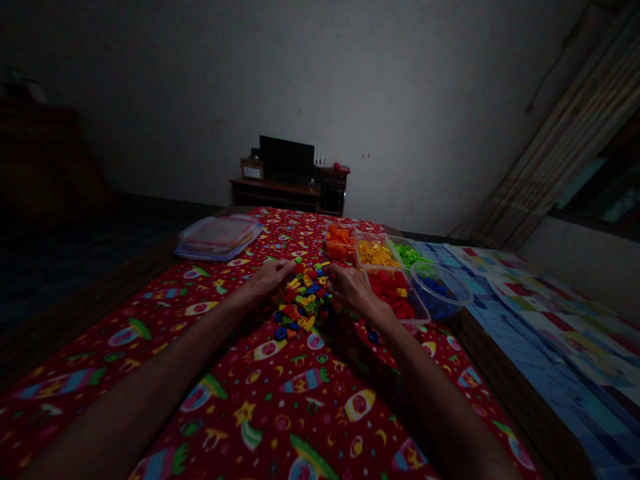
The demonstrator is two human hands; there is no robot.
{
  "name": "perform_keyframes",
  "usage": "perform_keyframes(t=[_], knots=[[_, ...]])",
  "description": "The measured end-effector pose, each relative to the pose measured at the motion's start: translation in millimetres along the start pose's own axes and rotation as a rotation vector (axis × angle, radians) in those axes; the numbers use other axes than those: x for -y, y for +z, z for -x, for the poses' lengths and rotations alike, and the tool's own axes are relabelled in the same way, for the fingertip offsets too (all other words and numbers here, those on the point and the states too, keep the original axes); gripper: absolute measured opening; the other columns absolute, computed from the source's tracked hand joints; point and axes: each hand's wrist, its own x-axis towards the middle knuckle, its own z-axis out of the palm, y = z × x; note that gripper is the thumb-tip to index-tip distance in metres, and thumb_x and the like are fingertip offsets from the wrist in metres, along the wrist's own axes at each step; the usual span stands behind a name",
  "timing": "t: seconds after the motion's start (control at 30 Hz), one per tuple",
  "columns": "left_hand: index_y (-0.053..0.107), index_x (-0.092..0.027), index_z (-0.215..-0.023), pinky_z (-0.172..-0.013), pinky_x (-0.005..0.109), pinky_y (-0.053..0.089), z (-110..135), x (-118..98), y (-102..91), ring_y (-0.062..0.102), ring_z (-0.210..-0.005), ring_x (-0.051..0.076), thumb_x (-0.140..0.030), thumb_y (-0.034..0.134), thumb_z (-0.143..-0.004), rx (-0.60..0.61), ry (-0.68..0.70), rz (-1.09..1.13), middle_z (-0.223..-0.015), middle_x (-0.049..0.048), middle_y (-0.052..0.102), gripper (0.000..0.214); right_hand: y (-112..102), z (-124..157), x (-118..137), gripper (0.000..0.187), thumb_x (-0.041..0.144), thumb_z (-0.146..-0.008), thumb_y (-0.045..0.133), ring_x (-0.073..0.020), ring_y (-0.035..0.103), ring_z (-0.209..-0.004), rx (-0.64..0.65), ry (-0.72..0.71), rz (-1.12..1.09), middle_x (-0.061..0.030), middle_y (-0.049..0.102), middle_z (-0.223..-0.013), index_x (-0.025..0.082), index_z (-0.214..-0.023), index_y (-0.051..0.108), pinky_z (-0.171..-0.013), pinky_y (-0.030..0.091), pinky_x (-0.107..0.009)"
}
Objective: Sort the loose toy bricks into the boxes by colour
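A mixed pile of small plastic building pieces [310,303] in red, yellow, green, blue and orange lies on the red patterned cloth [300,407]. My left hand [273,277] is at the pile's upper left edge, its fingers pressed together. On the opposite side, my right hand [350,288] curls its fingers in at the pile's upper right edge. Whatever either hand pinches is too small and dark to make out. Just right of my right hand stands a clear box of red pieces [390,297], with a yellow piece [401,293] among them.
Behind the red box are tubs of orange pieces [341,243], yellow pieces [376,253] and green pieces [407,255]. A round tub [463,295] holds blue pieces. Stacked plastic lids [220,237] lie at the far left. Beyond the cloth stands a desk with a monitor [287,159].
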Motion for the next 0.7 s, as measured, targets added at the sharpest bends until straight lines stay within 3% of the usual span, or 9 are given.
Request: perform_keyframes(t=[0.1, 0.2, 0.27, 0.37, 0.5, 0.6, 0.7], knots=[[0.055, -0.018, -0.067, -0.043, 0.021, 0.030, 6.5, -9.4, 13.3, 0.037, -0.045, 0.009, -0.060, 0.058, -0.071, 0.143, -0.006, 0.155, -0.053, -0.0050, 0.044, 0.042, 2.8, -1.1, 10.6, 0.025, 0.014, -0.085, 0.049, -0.0118, 0.049, -0.064, -0.066, -0.027, -0.169, -0.0039, 0.061, -0.076, 0.012, -0.109, 0.057, -0.062, 0.031, -0.022], [0.054, -0.017, -0.065, -0.042, 0.020, 0.027, 9.3, -11.3, 27.6, 0.033, -0.045, 0.007, -0.060, 0.061, -0.070, 0.204, -0.019, 0.252, -0.054, -0.0057, 0.041, 0.044, 3.3, -0.3, 16.4, 0.022, 0.011, -0.083, 0.050, -0.0101, 0.044, -0.059, -0.044, -0.067, -0.274, -0.0017, 0.059, -0.071, 0.012, -0.103, 0.059, -0.058, 0.030, -0.021], [0.055, -0.016, -0.064, -0.041, 0.019, 0.027, 9.1, -12.0, 32.9, 0.034, -0.045, 0.007, -0.055, 0.065, -0.071, 0.183, -0.049, 0.317, -0.054, -0.0053, 0.042, 0.041, 1.7, 0.5, 16.8, 0.017, 0.011, -0.084, 0.048, -0.0092, 0.040, -0.056, -0.049, -0.062, -0.277, 0.0000, 0.055, -0.065, 0.011, -0.095, 0.061, -0.054, 0.027, -0.020], [0.058, -0.015, -0.070, -0.044, 0.018, 0.035, 8.2, -18.6, 34.3, 0.043, -0.048, 0.007, -0.044, 0.062, -0.079, 0.054, -0.176, 0.535, -0.058, -0.0025, 0.050, 0.031, -0.9, 0.6, 15.0, 0.016, 0.013, -0.085, 0.047, -0.0084, 0.036, -0.054, -0.089, -0.033, -0.267, 0.0015, 0.051, -0.060, 0.010, -0.086, 0.062, -0.053, 0.026, -0.020], [0.058, -0.013, -0.088, -0.060, 0.024, 0.049, 12.7, -36.3, 33.7, 0.059, -0.062, 0.013, -0.037, 0.043, -0.093, -0.028, -0.350, 0.879, -0.069, 0.0044, 0.061, 0.029, 4.2, -1.7, 14.3, 0.020, 0.014, -0.084, 0.048, -0.0095, 0.045, -0.059, -0.128, -0.056, -0.311, -0.0013, 0.060, -0.070, 0.012, -0.096, 0.064, -0.058, 0.032, -0.019], [0.053, -0.011, -0.112, -0.070, 0.028, 0.052, 21.6, -49.2, 37.6, 0.064, -0.077, 0.018, -0.041, 0.041, -0.093, 0.032, -0.364, 0.977, -0.085, 0.0094, 0.066, 0.038, 15.0, -3.4, 16.8, 0.031, 0.014, -0.084, 0.048, -0.0125, 0.055, -0.072, -0.128, -0.132, -0.324, -0.0045, 0.066, -0.088, 0.017, -0.112, 0.061, -0.068, 0.038, -0.021], [0.038, -0.011, -0.132, -0.078, 0.034, 0.053, 29.6, -57.0, 42.8, 0.065, -0.091, 0.022, -0.047, 0.042, -0.091, 0.106, -0.345, 0.998, -0.102, 0.0131, 0.066, 0.055, 20.9, -4.4, 19.5, 0.035, 0.013, -0.084, 0.049, -0.0145, 0.057, -0.081, -0.123, -0.150, -0.277, -0.0060, 0.066, -0.093, 0.018, -0.117, 0.059, -0.072, 0.039, -0.023]])
